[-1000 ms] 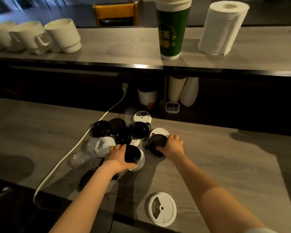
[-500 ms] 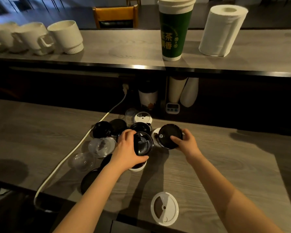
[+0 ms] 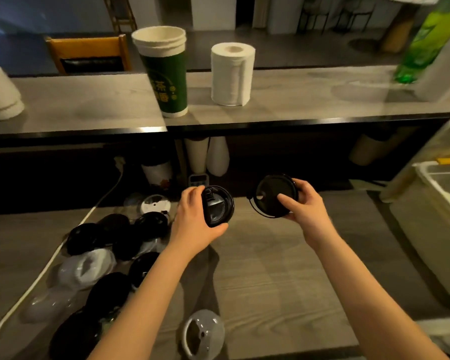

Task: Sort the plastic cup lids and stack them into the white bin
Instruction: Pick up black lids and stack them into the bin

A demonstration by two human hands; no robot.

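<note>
My left hand point(image 3: 196, 219) grips a black cup lid point(image 3: 218, 209) by its rim, raised above the wooden counter. Close to its right, my right hand point(image 3: 303, 207) holds a second black lid point(image 3: 272, 194), tilted toward me, thumb on its face. A pile of black, white and clear lids point(image 3: 109, 245) lies on the counter at the left. One white lid point(image 3: 203, 333) lies alone near the front edge. The white bin point(image 3: 431, 219) stands at the right edge of the view.
A white cable point(image 3: 47, 266) runs along the left side of the pile. On the raised shelf behind stand a green paper cup stack point(image 3: 164, 74), a paper towel roll point(image 3: 231, 74) and a white mug point(image 3: 0, 94). Bare counter point(image 3: 270, 276) lies between the pile and the bin.
Both hands lifted their black lids off the pile and carried them up and to the right. The view swung right, bringing the white bin into sight.
</note>
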